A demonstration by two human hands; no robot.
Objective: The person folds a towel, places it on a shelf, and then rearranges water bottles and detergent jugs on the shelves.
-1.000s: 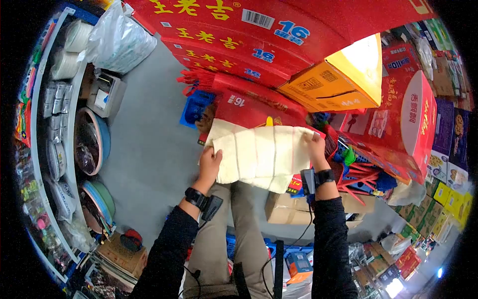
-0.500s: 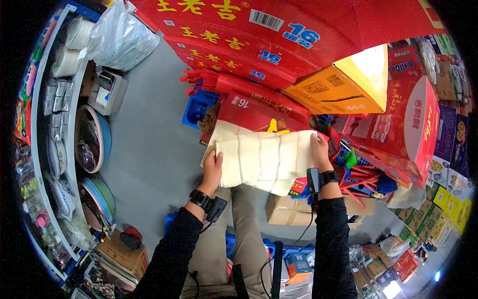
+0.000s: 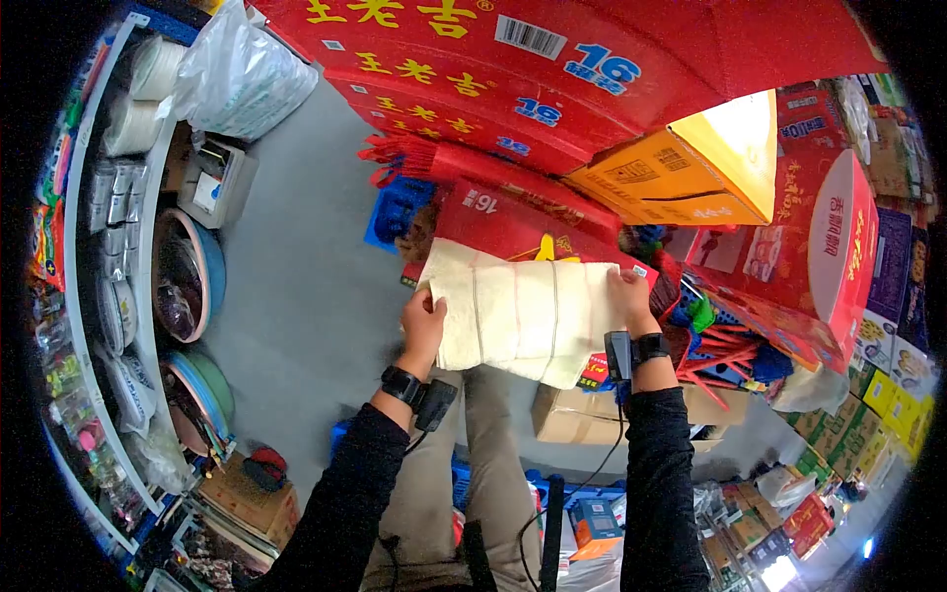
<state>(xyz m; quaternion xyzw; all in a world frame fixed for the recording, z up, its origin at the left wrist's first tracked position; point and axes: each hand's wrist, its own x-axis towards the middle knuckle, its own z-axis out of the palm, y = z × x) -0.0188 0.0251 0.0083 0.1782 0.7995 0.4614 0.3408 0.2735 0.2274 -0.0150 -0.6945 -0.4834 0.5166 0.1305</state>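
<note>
A cream cloth with thin dark and pink stripes is spread between my two hands, over a red box. My left hand has its fingers closed on the cloth's left edge. At the cloth's right edge my right hand grips it near the upper corner. The cloth looks folded in layers, with its lower edge hanging toward my legs. Each wrist wears a black strap with a small device.
Tall red cartons and an orange box stand beyond the cloth. Shelving with basins is at the left. A cardboard box lies below the cloth; red sticks are to the right.
My left hand's fingers have curled further round the cloth's left edge, and my right hand's fingers have curled in at the right edge. The cloth has barely moved.
</note>
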